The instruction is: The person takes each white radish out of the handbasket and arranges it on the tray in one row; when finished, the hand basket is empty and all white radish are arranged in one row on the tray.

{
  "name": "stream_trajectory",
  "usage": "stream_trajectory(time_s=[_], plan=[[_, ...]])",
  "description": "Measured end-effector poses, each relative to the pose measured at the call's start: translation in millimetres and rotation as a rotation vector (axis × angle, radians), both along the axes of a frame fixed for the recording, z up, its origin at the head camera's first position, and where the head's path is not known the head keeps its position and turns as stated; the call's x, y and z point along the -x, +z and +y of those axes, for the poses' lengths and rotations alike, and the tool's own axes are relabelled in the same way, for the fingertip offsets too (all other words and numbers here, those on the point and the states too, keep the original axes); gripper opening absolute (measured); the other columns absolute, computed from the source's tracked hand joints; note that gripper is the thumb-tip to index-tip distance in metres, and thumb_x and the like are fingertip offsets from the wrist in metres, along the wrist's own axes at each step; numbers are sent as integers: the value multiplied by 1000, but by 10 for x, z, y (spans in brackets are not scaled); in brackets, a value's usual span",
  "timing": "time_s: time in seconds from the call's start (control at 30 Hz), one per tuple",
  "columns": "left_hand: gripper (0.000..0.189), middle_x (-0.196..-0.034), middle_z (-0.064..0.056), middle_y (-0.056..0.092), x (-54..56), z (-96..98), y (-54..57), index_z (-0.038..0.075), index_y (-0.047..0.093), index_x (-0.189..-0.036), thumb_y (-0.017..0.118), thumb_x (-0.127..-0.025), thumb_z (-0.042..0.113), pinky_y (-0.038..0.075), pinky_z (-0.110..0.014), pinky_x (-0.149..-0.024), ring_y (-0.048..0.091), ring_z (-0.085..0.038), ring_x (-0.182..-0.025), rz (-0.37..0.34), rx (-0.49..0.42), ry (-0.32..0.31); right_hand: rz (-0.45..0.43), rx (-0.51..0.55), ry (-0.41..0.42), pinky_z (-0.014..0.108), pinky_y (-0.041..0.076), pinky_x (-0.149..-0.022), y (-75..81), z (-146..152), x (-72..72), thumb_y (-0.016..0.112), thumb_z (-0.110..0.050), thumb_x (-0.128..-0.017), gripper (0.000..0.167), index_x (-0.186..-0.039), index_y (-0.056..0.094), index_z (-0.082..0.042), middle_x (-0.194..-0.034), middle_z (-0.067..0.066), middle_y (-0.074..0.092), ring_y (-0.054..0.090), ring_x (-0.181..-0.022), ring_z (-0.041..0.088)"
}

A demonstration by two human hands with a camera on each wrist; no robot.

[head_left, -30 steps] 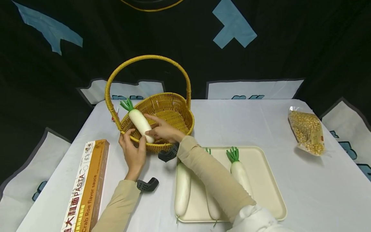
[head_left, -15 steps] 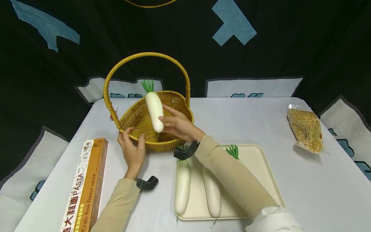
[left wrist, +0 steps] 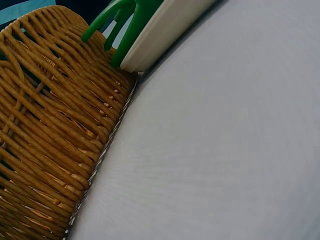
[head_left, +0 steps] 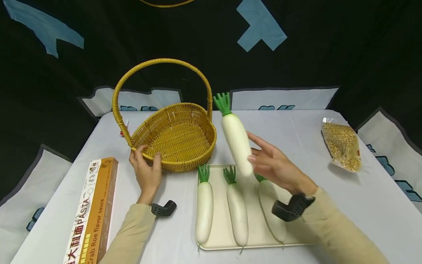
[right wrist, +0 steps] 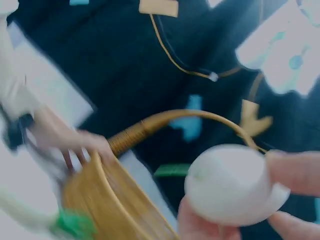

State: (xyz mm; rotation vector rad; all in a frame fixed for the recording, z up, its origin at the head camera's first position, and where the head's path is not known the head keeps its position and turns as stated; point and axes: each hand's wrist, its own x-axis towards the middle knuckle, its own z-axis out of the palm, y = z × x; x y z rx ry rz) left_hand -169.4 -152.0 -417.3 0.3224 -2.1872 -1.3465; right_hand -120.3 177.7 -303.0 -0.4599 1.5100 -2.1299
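Note:
In the head view my right hand (head_left: 278, 165) holds a white radish (head_left: 236, 143) with a green top, raised over the tray's far edge. Its blunt root end faces the camera in the right wrist view, with my fingers (right wrist: 295, 172) around it. My left hand (head_left: 146, 172) grips the near left rim of the yellow wicker basket (head_left: 179, 135), thumb outside my view of the far wall and fingers over the edge. The basket's woven floor is bare. Three more white radishes, a left one (head_left: 204, 212), a middle one (head_left: 237, 212) and a right one (head_left: 271, 209), lie on the cream tray (head_left: 221, 240).
A long pasta box (head_left: 93, 209) lies left of my left arm. A clear bag of yellow corn kernels (head_left: 341, 146) is at the far right. Behind the basket's left side sits a small red item (head_left: 122, 132). The tall basket handle (head_left: 165, 61) arches over the basket.
My right hand has lifted the radish out of the basket and carried it right, over the tray. My left hand stays on the basket rim.

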Motion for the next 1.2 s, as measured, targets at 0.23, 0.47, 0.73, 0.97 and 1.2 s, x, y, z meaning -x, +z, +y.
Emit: stream_trajectory(time_s=[0.23,0.47,0.73,0.97,1.2], plan=[[43,-142,-15,22,-9,-8,-10,16,43,-122,53,-82,29,37,-54,-77,41,-37,-113,-6,1,-7,125,-217,-144,24,49,-82,-223,859,-461,40,4,-91,66,-146,12,-20,-122,1,48,55,-103,8],[43,-142,-16,21,-19,-8,-16,14,43,-122,53,-83,28,37,-56,-81,41,-39,-116,-12,8,-12,-24,-776,-339,26,48,-76,-513,1178,-850,52,-23,-91,69,-146,10,-27,-129,15,37,52,-97,-2],[42,-141,-15,22,-6,6,11,15,43,-122,53,-83,29,35,-58,-85,39,-40,-118,-7,11,-17,-101,-995,-370,28,48,-71,-658,1209,-1086,53,-31,-90,72,-146,9,-22,-134,28,34,54,-105,22],[43,-141,-15,22,1,-14,1,15,43,-121,54,-83,29,35,-57,-85,39,-39,-119,-5,7,-14,-27,-1091,-378,27,48,-68,-702,1103,-1122,53,-31,-90,71,-146,12,-15,-125,30,43,56,-100,28],[43,-141,-16,22,-2,-11,8,13,43,-122,53,-83,28,35,-58,-87,37,-39,-121,3,8,-12,16,-1187,-342,25,46,-63,-707,1050,-1139,53,-32,-90,68,-144,18,-11,-119,23,47,54,-89,17]])
